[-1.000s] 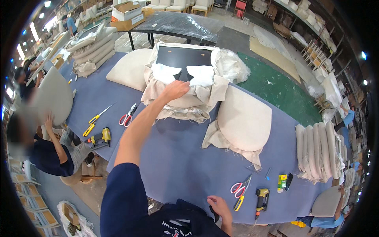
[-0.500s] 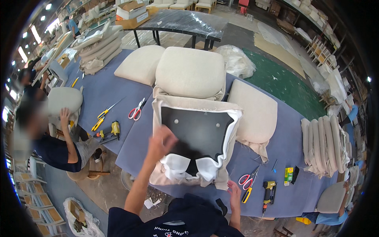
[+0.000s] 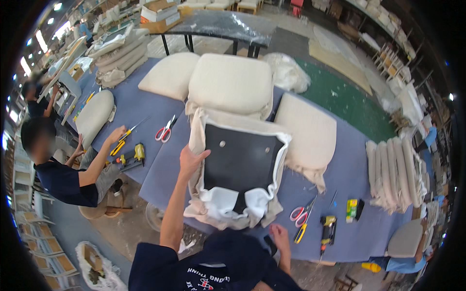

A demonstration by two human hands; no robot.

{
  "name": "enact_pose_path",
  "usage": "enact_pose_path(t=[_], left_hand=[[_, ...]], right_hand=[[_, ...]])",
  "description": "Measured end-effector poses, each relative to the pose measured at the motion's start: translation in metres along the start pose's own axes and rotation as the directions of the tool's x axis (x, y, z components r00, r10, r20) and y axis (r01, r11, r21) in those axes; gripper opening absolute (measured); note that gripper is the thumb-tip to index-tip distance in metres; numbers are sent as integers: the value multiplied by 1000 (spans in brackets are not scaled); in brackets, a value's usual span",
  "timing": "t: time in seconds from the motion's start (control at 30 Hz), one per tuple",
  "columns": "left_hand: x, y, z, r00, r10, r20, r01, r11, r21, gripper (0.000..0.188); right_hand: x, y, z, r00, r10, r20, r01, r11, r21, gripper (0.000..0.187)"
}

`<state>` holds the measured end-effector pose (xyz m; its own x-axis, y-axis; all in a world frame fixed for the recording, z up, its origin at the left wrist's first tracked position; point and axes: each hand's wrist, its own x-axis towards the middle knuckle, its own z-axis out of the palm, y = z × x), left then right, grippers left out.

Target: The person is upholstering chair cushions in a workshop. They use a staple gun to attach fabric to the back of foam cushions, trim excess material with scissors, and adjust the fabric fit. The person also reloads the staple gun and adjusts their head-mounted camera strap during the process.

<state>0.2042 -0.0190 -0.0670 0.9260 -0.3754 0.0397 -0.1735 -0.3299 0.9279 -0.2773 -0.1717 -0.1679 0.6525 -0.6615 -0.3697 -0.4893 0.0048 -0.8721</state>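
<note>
Before me a seat cushion (image 3: 238,155) lies with its black underside up, framed by white padding and loose beige fabric. My left hand (image 3: 193,161) grips its left side, thumb over the fabric edge and fingers hidden behind. At the near table edge, close to the cushion's near right corner, my right hand (image 3: 279,237) has curled fingers; whatever they may hold is hidden. Red-handled scissors (image 3: 302,213) and a yellow utility knife (image 3: 300,234) lie right of that hand. A yellow-and-black staple gun (image 3: 328,230) is farther right.
Covered cushions (image 3: 230,85) lie behind and beside the work. More cushions stand in a row (image 3: 395,172) at right. On the left are red-handled scissors (image 3: 166,130) and another staple gun (image 3: 133,155). A co-worker (image 3: 68,174) holds a cushion there.
My left hand has moved from above the black panel to the cushion's left side, and the cushion has shifted slightly. My right fingers have curled in. The co-worker's hand has reached toward the yellow-handled tools.
</note>
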Motion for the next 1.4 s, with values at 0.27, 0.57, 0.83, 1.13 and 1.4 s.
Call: enact_pose_path(t=[0.27, 0.57, 0.83, 1.13, 1.4], left_hand=[[-117, 116, -5, 971, 237, 42, -240, 964, 115, 71], [-202, 138, -7, 940, 323, 109, -327, 945, 15, 87], [-109, 239, -5, 889, 355, 290, -265, 914, -308, 54], [-153, 254, 16, 872, 443, 210, -396, 889, -231, 49], [-194, 285, 40, 853, 451, 262, -411, 891, -193, 54]], right_hand=[[1, -56, -11, 992, -72, -101, 74, 997, 24, 30], [-32, 47, -113, 759, -240, -605, -210, 789, -577, 47], [-15, 129, -110, 901, 84, -426, -290, 847, -446, 52], [-113, 31, -105, 973, 183, 142, -226, 621, 751, 23], [-89, -97, -164, 938, -335, -91, 344, 932, 117, 23]])
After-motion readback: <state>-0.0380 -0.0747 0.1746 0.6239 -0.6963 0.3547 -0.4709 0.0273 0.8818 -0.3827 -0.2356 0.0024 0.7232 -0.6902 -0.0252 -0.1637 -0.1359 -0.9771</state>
